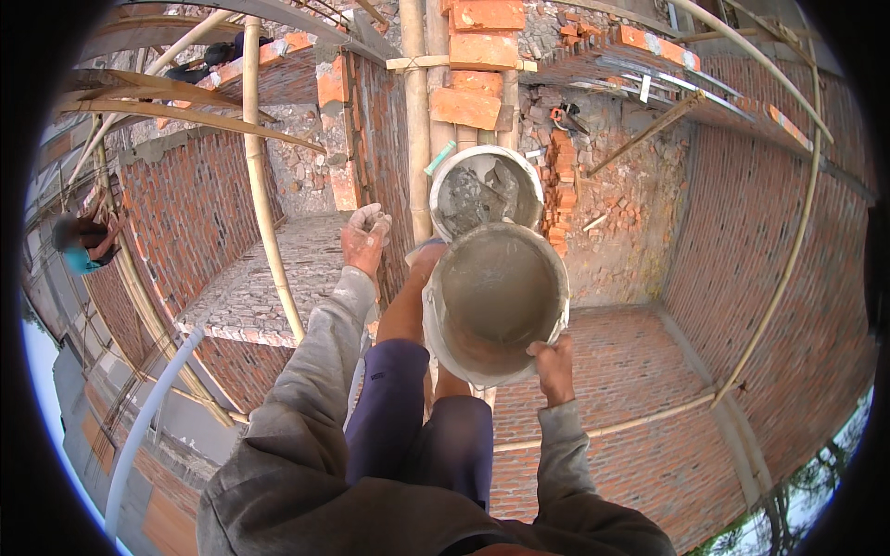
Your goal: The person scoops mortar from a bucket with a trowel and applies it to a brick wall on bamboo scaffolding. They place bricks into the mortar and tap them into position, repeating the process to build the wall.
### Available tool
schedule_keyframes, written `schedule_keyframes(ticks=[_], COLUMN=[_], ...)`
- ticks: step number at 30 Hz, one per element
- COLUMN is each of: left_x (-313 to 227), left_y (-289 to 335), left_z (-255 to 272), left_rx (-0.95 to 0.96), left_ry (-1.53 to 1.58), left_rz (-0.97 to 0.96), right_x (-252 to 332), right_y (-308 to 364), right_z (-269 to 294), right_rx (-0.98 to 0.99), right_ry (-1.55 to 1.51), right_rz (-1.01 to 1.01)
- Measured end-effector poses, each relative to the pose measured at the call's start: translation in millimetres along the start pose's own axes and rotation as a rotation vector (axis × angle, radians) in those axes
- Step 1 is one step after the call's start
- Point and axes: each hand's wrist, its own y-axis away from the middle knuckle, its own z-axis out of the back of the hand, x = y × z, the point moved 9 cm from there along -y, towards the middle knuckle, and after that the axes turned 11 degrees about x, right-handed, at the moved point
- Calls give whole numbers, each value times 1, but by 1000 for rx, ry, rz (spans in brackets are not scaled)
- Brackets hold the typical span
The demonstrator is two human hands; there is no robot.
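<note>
My right hand (554, 367) grips the near rim of a grey-crusted bucket (441, 341), its fingers closed over the edge. This bucket overlaps the near side of a second, white-rimmed bucket (485, 151), which has lumpy grey mortar (477, 192) in it. The inside of the held bucket is smooth and grey-brown; whether that is liquid or a coated bottom I cannot tell. Off to the left of both buckets, my left hand (366, 239) is in the air, dusted with mortar, its fingers loosely bent and nothing visible in them.
Bamboo poles (416, 111) form the narrow scaffold under me. Stacked bricks (484, 51) lie ahead, with a green tool handle (439, 158) beside the far bucket. An upright pole (256, 167) stands left. Brick walls (769, 232) drop away on both sides. Another person (85, 243) is far left.
</note>
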Motion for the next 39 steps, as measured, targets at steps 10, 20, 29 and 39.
schedule_keyframes(ticks=[10, 20, 29, 39], left_x=[-223, -33, 122, 86], left_y=[4, 155, 355, 364], left_z=[142, 179, 215, 279], left_rx=[-196, 135, 406, -6], left_ry=[-41, -298, -874, -646], left_rz=[-411, 125, 345, 369], right_x=[48, 94, 43, -2], right_y=[55, 124, 186, 251], right_z=[34, 48, 105, 161], right_rx=[117, 110, -72, -202], right_ry=[-177, -499, -597, -522], right_rz=[36, 287, 324, 281])
